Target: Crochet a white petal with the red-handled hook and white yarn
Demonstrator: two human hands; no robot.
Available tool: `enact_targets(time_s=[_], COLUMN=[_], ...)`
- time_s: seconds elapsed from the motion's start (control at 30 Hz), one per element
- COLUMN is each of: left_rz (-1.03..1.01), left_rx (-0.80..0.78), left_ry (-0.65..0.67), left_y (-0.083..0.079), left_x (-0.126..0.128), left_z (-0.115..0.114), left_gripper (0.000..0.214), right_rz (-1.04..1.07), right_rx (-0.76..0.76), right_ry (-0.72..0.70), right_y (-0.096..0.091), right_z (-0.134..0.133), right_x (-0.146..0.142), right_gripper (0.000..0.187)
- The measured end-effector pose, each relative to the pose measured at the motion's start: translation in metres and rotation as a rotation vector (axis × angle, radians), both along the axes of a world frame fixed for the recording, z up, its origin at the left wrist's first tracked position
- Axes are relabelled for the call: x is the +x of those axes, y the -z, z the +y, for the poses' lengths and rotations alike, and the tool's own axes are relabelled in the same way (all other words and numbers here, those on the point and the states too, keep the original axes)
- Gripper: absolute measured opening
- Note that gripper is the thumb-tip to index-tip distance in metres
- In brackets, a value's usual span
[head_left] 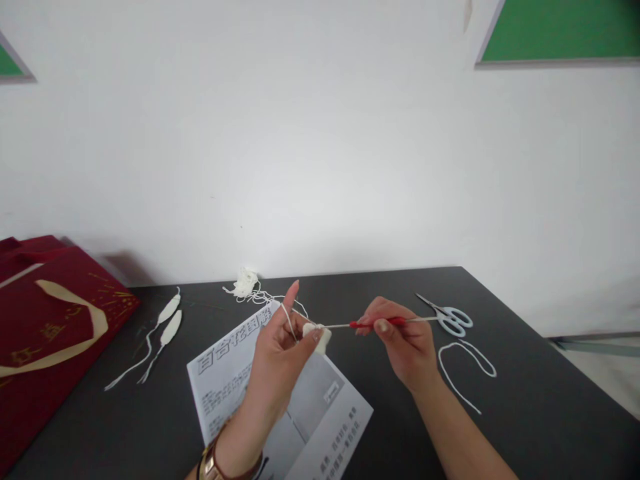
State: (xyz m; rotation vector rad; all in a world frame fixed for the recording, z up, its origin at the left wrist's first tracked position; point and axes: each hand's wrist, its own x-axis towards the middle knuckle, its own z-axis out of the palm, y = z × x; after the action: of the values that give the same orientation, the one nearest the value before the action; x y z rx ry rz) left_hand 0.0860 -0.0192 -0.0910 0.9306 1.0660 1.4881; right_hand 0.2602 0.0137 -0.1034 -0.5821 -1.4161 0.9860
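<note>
Between the thumb and fingers of my left hand (280,353) a small white crochet piece (324,339) is pinched. White yarn (289,319) loops over that hand's raised index finger and runs back to a loose yarn heap (246,283) by the wall. My right hand (407,343) is closed around the red handle of a crochet hook (377,324). The hook's thin metal shaft points left and its tip meets the crochet piece; the exact stitch is too small to make out. Below both hands lies a printed pattern sheet (225,373).
White-handled scissors (453,320) and a loose length of yarn (493,367) lie right of my right hand. Two white leaf-shaped crochet pieces (171,328) with yarn tails rest at left, beside a dark red gift bag (60,333). The black table (400,427) ends against a white wall.
</note>
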Motion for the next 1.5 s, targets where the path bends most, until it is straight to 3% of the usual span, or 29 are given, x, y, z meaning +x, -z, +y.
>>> enact_targets(time_s=[0.17,0.37,0.57,0.7,0.93,1.13,1.3,1.4,1.5], left_rz=[0.037,0.204,0.257,0.309,0.301,0.226,0.243,0.187,0.102], left_rx=[0.019,0.11,0.148,0.178,0.209,0.245,0.25,0.296,0.301], left_ry=[-0.085,-0.248,-0.329,-0.366,-0.407,-0.403,-0.45,-0.442,-0.392], left_y=[0.005,0.016,0.019,0.016,0.017,0.01,0.01,0.016,0.018], left_x=[0.0,0.004,0.007,0.008,0.009,0.009,0.008,0.007,0.006], left_z=[0.004,0.008,0.007,0.005,0.001,0.005,0.006,0.005,0.005], left_gripper=[0.075,0.072,0.037,0.016,0.065,0.062,0.062,0.068,0.073], right_rz=[-0.233,-0.447,-0.598,-0.571,-0.436,-0.561,-0.584,-0.462,-0.32], right_rx=[0.245,0.662,0.887,0.872,0.726,0.882,0.898,0.775,0.522], right_ry=[0.125,0.21,0.329,0.319,0.284,0.264,0.249,0.203,0.166], right_y=[-0.008,-0.003,0.008,0.009,0.012,0.014,0.015,0.016,0.015], right_z=[-0.009,-0.02,-0.024,-0.024,-0.022,-0.018,-0.017,-0.017,-0.016], right_x=[-0.002,-0.015,-0.021,-0.021,-0.025,-0.021,-0.021,-0.024,-0.025], right_gripper=[0.013,0.029,0.042,0.045,0.044,0.046,0.047,0.049,0.043])
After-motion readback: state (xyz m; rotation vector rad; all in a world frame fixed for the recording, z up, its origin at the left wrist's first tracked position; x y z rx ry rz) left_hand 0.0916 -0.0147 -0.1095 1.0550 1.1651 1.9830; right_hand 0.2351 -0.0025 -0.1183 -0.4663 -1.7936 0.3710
